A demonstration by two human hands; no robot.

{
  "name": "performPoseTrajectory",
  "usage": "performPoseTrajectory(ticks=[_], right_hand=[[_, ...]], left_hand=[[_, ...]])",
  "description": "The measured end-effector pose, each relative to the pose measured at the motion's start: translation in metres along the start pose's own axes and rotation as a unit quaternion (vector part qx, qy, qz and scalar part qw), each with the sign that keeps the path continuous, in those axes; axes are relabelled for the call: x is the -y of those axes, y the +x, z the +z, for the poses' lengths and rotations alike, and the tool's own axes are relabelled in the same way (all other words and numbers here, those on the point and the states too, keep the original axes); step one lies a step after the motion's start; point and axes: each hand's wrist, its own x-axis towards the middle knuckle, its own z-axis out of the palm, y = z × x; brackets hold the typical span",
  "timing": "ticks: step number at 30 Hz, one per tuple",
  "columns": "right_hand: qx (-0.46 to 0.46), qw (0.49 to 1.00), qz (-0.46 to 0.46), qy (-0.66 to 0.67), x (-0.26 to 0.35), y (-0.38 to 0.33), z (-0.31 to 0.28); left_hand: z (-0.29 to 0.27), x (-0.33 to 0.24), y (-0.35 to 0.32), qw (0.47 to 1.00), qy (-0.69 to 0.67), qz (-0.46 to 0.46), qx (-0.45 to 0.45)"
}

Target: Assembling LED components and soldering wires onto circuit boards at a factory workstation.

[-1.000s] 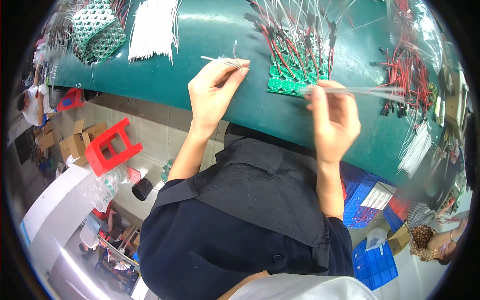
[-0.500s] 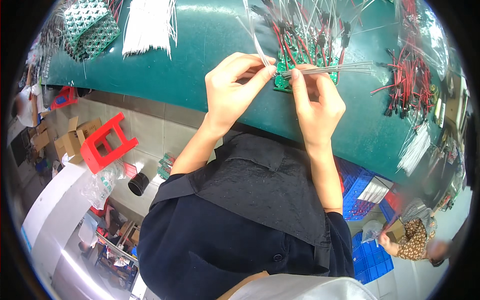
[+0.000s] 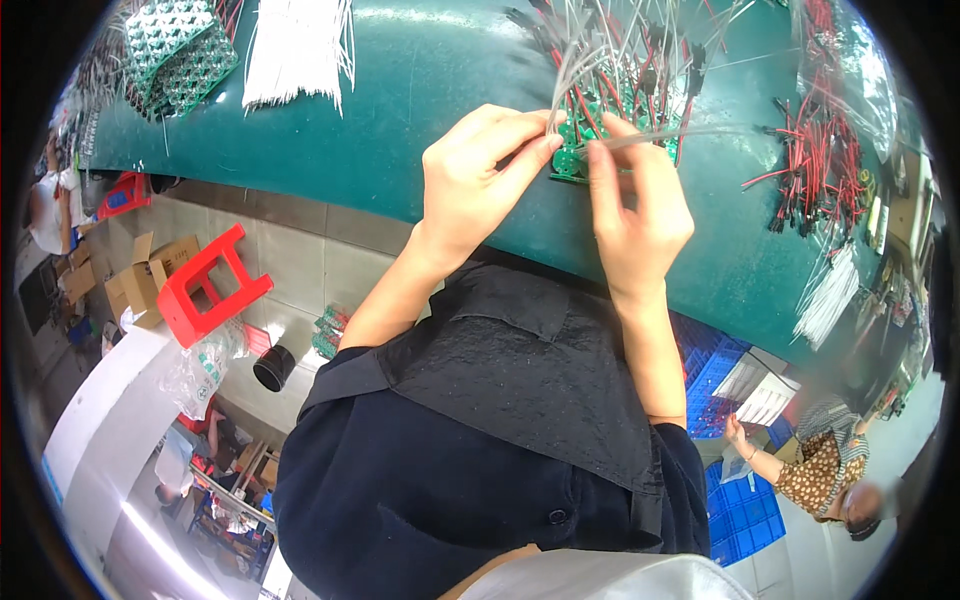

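Observation:
My left hand (image 3: 475, 185) pinches a bundle of thin whitish strands (image 3: 563, 88) between thumb and fingers; they point up and away. My right hand (image 3: 645, 210), also closed in a pinch, grips another bundle of thin greyish strands (image 3: 685, 132) that sticks out to the right, blurred by motion. Whether these are wires or cable ties I cannot tell. Just beyond the fingertips lie small green circuit boards (image 3: 568, 163), partly hidden by my hands. Red and black wires (image 3: 652, 85) with black connectors rise from the boards, among more pale strands.
On the green table (image 3: 380, 130) lie a white strand pile (image 3: 298, 50), green board panels (image 3: 180, 60), red-black wires (image 3: 820, 165) and white strands (image 3: 828, 295). A red stool (image 3: 210, 285) stands left on the floor. Blue crates (image 3: 740, 515) and another person (image 3: 825, 470) are at right.
The left bundle's strands have swung to the right, and the right bundle has tilted slightly upward. My hands have shifted only slightly. The person at the right has moved an arm.

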Motion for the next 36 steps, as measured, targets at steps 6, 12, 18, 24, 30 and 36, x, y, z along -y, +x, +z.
performPoseTrajectory(ticks=[6, 12, 18, 24, 30, 36], right_hand=[[-0.016, 0.995, 0.093, 0.038, -0.007, -0.003, -0.005], [-0.004, 0.994, 0.099, 0.035, -0.007, -0.003, -0.006], [0.005, 0.993, 0.113, 0.027, -0.004, -0.002, -0.007], [0.013, 0.999, 0.027, -0.018, -0.006, -0.003, -0.007], [-0.007, 0.994, 0.102, 0.033, -0.010, -0.005, -0.016], [-0.034, 0.986, 0.148, 0.071, -0.015, -0.007, -0.017]], left_hand=[[0.001, -0.002, 0.000, 0.997, 0.066, 0.042, -0.002], [-0.001, -0.010, -0.001, 0.999, -0.048, -0.022, -0.003], [0.010, -0.012, -0.001, 0.994, -0.095, -0.043, -0.011], [0.015, -0.008, 0.000, 0.998, -0.053, -0.020, -0.008], [0.017, -0.007, 0.001, 0.999, -0.052, -0.014, -0.005], [0.017, -0.016, 0.003, 0.995, 0.071, 0.067, 0.014]])
